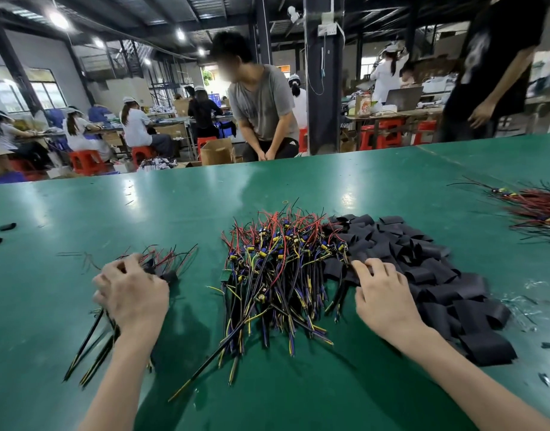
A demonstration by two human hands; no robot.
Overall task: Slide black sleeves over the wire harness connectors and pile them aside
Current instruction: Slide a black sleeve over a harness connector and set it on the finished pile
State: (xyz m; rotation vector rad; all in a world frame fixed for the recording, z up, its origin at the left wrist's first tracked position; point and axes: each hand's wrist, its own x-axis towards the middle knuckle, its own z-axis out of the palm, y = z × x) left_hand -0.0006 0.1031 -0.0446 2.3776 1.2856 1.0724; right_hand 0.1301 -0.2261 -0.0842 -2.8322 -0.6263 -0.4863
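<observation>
1. Our left hand point(132, 290) sits on the sleeved harnesses point(161, 269), the small pile set aside. Its fingers curl down around their black-covered ends, and the wire tails run out from under the palm on both sides.
2. Our right hand point(382, 293) lies flat, fingers straight and holding nothing, with its fingertips point(365, 269) touching the near edge of the black sleeves point(422, 259). That heap spreads out beneath and beyond this hand.
3. The bare wire harnesses point(276, 269) lie in a tangled mound on the green table point(81, 213), between our two hands and touching the sleeve heap on the right-hand side.
4. We judge that we are between pieces: one finished harness is being left on the pile while the other hand reaches for a fresh sleeve. Most of the mound is not yet sleeved.
5. Next we need to pinch out a single sleeve, since they overlap and cling. Then the left hand lets go and pulls one harness free of the tangle without dragging its neighbours.
</observation>
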